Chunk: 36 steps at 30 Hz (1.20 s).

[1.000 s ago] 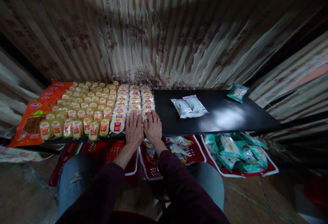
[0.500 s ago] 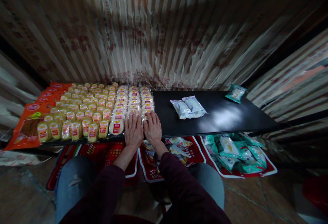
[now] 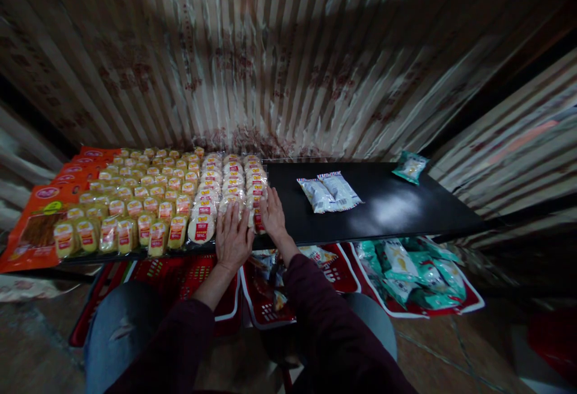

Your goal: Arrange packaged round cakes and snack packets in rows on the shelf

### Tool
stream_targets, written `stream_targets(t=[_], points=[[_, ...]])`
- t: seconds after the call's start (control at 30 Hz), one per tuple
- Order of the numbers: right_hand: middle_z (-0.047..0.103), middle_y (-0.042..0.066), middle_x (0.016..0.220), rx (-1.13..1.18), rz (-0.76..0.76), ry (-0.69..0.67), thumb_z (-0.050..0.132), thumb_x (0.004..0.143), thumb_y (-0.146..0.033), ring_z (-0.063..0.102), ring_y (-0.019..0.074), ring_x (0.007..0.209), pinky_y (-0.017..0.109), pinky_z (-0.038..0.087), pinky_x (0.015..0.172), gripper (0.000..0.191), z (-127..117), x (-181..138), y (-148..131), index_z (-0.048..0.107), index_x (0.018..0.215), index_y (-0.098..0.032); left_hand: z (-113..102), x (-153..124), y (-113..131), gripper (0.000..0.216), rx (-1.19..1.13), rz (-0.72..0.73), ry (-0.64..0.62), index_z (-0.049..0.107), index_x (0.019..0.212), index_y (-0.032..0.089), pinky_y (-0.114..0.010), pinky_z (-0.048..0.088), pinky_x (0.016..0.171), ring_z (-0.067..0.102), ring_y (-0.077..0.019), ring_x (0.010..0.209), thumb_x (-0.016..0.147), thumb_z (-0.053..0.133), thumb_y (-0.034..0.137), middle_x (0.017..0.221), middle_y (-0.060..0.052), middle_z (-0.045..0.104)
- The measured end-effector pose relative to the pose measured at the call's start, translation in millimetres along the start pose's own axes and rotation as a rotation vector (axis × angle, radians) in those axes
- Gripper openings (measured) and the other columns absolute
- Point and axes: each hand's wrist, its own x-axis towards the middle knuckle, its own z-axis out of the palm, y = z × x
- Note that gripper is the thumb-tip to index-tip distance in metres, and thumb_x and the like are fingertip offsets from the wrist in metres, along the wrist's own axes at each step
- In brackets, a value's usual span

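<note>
My left hand point(image 3: 233, 239) lies with fingers outstretched over the near end of the middle row of round white rice crackers point(image 3: 233, 183) in clear wrap with red labels. Against the right side of the outermost cracker row point(image 3: 256, 198) rests my right hand point(image 3: 274, 216), turned partly edge-on, its fingers straight. Neither hand is wrapped round anything. A third cracker row point(image 3: 202, 228) lies just left of my left hand. Farther left stand many small yellow wrapped cakes point(image 3: 153, 207) in rows, beside orange bags point(image 3: 38, 219) at the shelf's left end.
On the black shelf point(image 3: 315, 225) lie two white-blue packets point(image 3: 329, 192) and, at the far right, a green packet point(image 3: 410, 167). Below stand red baskets point(image 3: 354, 267), one with green packets point(image 3: 419, 267). Draped, striped plastic sheeting point(image 3: 288, 69) hangs behind.
My right hand has moved from on top of the right-hand cracker row to its right side. My left hand has stayed on the near crackers, while the view has shifted slightly.
</note>
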Motion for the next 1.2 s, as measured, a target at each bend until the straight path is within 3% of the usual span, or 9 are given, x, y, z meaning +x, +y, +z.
stream_targets(t=[0.2,0.4,0.6,0.8,1.0,1.1,1.2], points=[[0.043,0.010,0.145,0.039,-0.038,-0.039,0.022,0.097,-0.038,0.030,0.0187,0.140,0.038,0.031,0.113,0.053,13.2,9.4,5.8,0.040,0.140,-0.014,1.1,1.5,1.4,0.055,0.006,-0.015,-0.008,0.037,0.143,0.019,-0.054,0.016,0.115,0.015,-0.0272,0.144,0.089,0.045,0.029,0.153,-0.013,0.024],[0.042,0.011,0.145,0.049,-0.019,-0.099,0.022,0.097,-0.039,0.027,0.0211,0.141,0.040,0.028,0.114,0.054,3.0,6.3,1.3,0.039,0.141,-0.011,-0.4,0.7,0.1,0.054,0.004,-0.023,-0.037,0.036,0.143,0.017,-0.054,0.013,0.116,0.010,-0.0265,0.144,0.091,0.041,0.029,0.154,-0.012,0.021],[0.042,0.017,0.143,0.129,0.013,0.142,0.026,0.096,-0.037,0.034,0.0231,0.136,0.045,0.031,0.110,0.050,-18.5,-25.7,-5.3,0.046,0.134,-0.011,-8.0,-8.1,2.3,0.052,-0.019,0.044,-0.045,0.035,0.143,0.013,-0.052,0.014,0.117,0.010,-0.0234,0.144,0.091,0.037,0.023,0.152,-0.012,0.029],[0.053,0.014,0.132,0.217,-0.116,0.185,0.031,0.096,-0.030,0.045,0.0205,0.127,0.043,0.037,0.107,0.039,-39.6,-98.7,-11.3,0.052,0.126,-0.015,-27.0,-64.3,21.4,0.044,-0.105,0.185,-0.086,0.049,0.131,0.011,-0.050,0.025,0.115,0.015,-0.0238,0.143,0.089,0.039,0.017,0.147,-0.013,0.038],[0.056,0.014,0.126,0.202,-0.118,0.101,0.034,0.094,-0.025,0.049,0.0225,0.121,0.047,0.041,0.102,0.036,-27.7,-160.4,4.2,0.054,0.122,-0.017,-36.3,-144.6,25.2,0.042,-0.162,0.205,-0.166,0.057,0.122,0.014,-0.049,0.034,0.111,0.023,-0.0234,0.142,0.085,0.038,0.010,0.142,-0.012,0.047],[0.054,0.014,0.128,0.189,-0.152,0.116,0.036,0.092,-0.024,0.048,0.0231,0.122,0.048,0.041,0.102,0.035,-23.5,-171.3,1.9,0.053,0.122,-0.017,-38.8,-158.6,24.5,0.038,-0.179,0.240,-0.161,0.060,0.116,0.012,-0.046,0.036,0.110,0.023,-0.0232,0.141,0.084,0.039,0.009,0.139,-0.013,0.050],[0.050,0.014,0.133,0.174,-0.185,0.100,0.037,0.090,-0.022,0.044,0.0232,0.126,0.049,0.038,0.104,0.036,-27.6,-170.2,-8.2,0.053,0.122,-0.017,-43.6,-148.4,27.8,0.040,-0.185,0.271,-0.135,0.059,0.118,0.010,-0.046,0.035,0.111,0.023,-0.0229,0.142,0.084,0.038,0.009,0.140,-0.014,0.049]])
